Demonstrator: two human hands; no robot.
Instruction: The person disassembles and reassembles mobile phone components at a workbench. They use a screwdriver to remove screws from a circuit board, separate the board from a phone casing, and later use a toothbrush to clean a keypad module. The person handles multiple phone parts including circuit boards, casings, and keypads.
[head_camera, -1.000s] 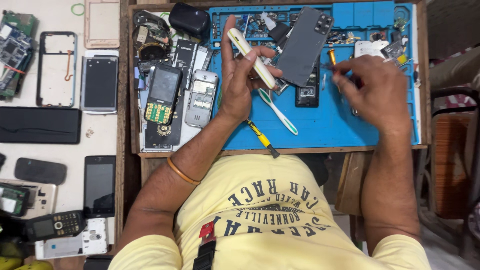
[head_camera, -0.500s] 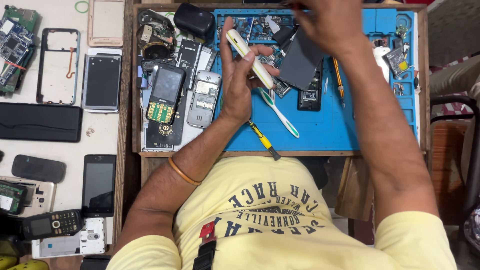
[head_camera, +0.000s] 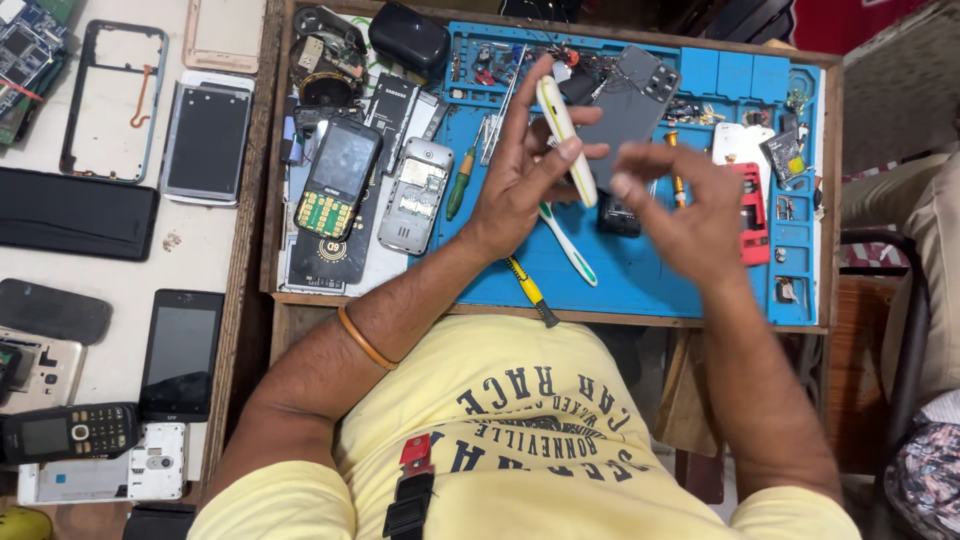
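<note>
Head camera, looking down over the yellow shirt, is showing a cluttered worktop (head_camera: 200, 250) with a blue silicone repair mat (head_camera: 640, 280) at its middle. Going from the left, a black keypad phone with its yellow-green key contacts exposed (head_camera: 335, 180) and a silver phone shell with its back removed (head_camera: 415, 195) are lying side by side on the mat's left part, well clear of both hands. Next, the left hand (head_camera: 515, 185) is holding a slim white phone body with a yellowish edge (head_camera: 566, 140) raised above the mat; its long axis is running nearly upright in the picture, tilted slightly, with the thumb and fingers (head_camera: 568, 150) closing around its lower half. A white and green toothbrush (head_camera: 568, 245) is lying on the mat just below that hand. Further right, the right hand (head_camera: 690, 215) is hovering just beside the held body, its fingers loosely curled and half open, holding nothing visible; its fingertips are pointing leftward at the body, a short gap apart. A dark grey phone back cover (head_camera: 630, 110) is resting on the mat behind both hands.
</note>
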